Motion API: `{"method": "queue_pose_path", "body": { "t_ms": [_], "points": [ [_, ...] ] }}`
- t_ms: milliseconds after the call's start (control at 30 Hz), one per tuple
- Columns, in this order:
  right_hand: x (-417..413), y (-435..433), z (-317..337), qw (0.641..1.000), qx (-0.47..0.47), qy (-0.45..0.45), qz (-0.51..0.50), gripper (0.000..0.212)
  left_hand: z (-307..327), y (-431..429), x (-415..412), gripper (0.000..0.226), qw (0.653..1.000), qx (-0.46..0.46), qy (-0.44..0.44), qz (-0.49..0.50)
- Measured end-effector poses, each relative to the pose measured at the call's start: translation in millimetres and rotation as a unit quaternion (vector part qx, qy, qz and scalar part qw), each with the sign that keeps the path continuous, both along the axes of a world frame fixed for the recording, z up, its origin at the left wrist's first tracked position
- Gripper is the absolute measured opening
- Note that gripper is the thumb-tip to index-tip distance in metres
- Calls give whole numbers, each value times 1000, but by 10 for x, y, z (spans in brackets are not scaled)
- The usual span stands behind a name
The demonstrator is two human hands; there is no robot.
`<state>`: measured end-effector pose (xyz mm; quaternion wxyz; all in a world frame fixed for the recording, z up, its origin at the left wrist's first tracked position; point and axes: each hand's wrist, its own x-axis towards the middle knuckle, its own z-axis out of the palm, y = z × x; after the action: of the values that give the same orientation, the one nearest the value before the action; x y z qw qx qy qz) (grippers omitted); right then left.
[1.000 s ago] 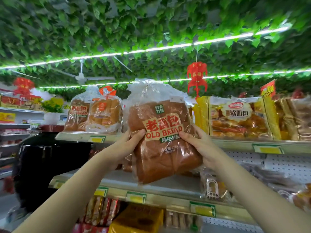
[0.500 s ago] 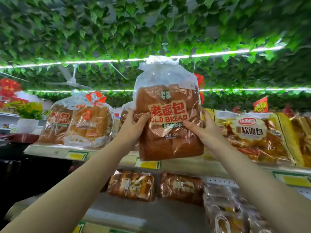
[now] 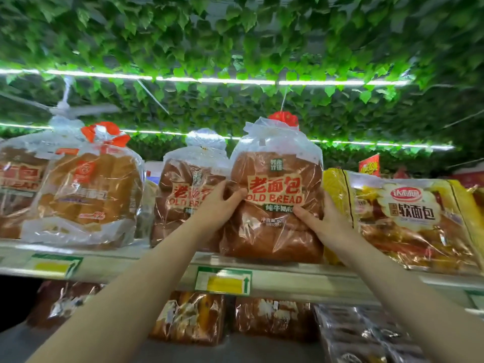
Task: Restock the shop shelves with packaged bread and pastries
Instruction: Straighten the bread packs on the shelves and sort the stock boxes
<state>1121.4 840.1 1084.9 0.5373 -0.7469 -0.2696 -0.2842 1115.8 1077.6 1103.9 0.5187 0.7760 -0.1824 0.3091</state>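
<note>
Nearest to me, both forearms reach up and away from the camera. Beneath them, the lower shelf [image 3: 248,349] carries wrapped pastries [image 3: 188,318], lying flat. Above it runs the front rail of the top shelf [image 3: 301,282], with a yellow price tag [image 3: 224,281] directly under the work site.

At that rail, my left hand [image 3: 217,205] grips the left flank of the Old Bread loaf [image 3: 272,242], with the thumb across the front label and the fingers curled round behind. My right hand [image 3: 324,221] grips the right flank likewise, thumb on the front film.

The loaf stands upright, and its base appears to be seated on the top shelf's front edge. It fills the gap between a second identical loaf [image 3: 180,200], which it touches on the left, and a yellow soft-bread pack [image 3: 408,218] just beside it on the right. Further left stands a paler bagged loaf [image 3: 89,195]. Behind everything is an ivy-covered ceiling [image 3: 235,35] with a light strip [image 3: 209,80].

Judgement: this loaf is placed but not yet released. What is left is to nudge it back level with its neighbours and let go. The visible top row looks full. I cannot tell whether more stock waits out of view.
</note>
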Motion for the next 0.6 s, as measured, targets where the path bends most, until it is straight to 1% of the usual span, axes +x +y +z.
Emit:
{"method": "queue_pose_path", "body": {
  "t_ms": [100,133,167,200,233,267,300,333,400,433,600],
  "points": [
    [51,0,16,997,-39,-25,-60,70,11,-2,43,51,999,48,-12,-17],
    [39,-9,25,996,-48,-40,-71,76,18,-3,43,49,996,76,-42,12],
    [13,-22,33,994,-57,-50,-75,86,32,1,21,51,988,109,-83,67],
    [-31,-39,42,993,-72,-52,-74,99,41,12,-6,63,975,140,-130,117],
    [-69,-60,55,992,-93,-51,-74,111,47,31,-42,83,960,175,-170,140],
    [-100,-81,63,989,-117,-49,-73,121,45,61,-74,105,949,216,-190,130],
    [-122,-97,67,987,-136,-43,-72,127,46,104,-83,121,937,270,-188,114],
    [-119,-115,66,985,-151,-42,-75,133,40,143,-94,128,918,336,-174,116],
    [-97,-122,63,980,-170,-49,-95,141,-9,197,-75,134,864,458,-136,159],
    [-90,-114,63,978,-172,-57,-105,142,-33,201,-64,134,848,484,-134,169],
    [-24,-83,36,970,-183,-100,-124,139,-47,149,21,136,826,503,-146,207]
  ]
}}
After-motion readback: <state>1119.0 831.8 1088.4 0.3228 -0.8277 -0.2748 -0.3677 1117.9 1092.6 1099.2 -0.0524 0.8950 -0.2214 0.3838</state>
